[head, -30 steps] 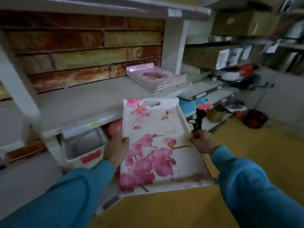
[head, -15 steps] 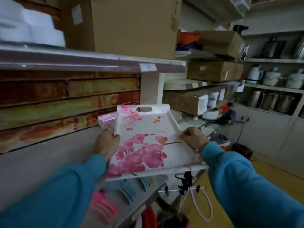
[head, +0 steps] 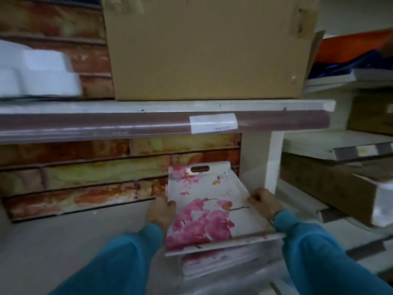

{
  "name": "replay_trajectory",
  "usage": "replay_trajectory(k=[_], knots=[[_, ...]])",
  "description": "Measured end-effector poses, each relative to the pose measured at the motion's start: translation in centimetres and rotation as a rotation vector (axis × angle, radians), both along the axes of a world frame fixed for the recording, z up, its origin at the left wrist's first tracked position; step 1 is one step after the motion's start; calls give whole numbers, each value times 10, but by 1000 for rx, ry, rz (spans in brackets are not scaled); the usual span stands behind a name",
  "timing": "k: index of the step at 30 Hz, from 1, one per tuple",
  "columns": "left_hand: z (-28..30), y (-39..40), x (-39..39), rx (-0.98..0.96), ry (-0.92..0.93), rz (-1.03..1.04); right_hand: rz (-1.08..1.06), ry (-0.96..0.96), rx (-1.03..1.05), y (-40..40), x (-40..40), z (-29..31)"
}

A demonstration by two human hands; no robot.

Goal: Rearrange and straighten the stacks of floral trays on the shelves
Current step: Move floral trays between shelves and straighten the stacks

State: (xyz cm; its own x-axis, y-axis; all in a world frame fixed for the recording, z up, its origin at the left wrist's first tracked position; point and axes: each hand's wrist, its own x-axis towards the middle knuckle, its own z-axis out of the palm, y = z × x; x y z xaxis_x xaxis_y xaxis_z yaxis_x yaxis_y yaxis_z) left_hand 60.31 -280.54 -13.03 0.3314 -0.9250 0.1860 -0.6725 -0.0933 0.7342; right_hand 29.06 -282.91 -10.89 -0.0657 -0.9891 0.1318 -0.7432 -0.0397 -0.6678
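One floral tray (head: 209, 211) — white, pink orchid print, handle slot at the far end — is held over the stack of floral trays (head: 225, 260) on the lower shelf (head: 85, 241), at the shelf's right end near the white upright (head: 273, 162). The left hand (head: 160, 211) is closed on the tray's left rim; the right hand (head: 264, 204) is closed on its right rim. The tray's near edge appears to rest on the stack, slightly skewed against the trays beneath — full contact cannot be confirmed through the blur. Judged status: placement of this tray is nearly done; squaring of its edges with the stack is still outstanding. Other stacks are not seen, so the remaining work cannot be gauged.
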Motion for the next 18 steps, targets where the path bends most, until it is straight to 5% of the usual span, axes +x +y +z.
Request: replay_trajectory(k=[18], knots=[[-68,-44,-13,131,-139,171,207,106,23,-101,-15,-74]])
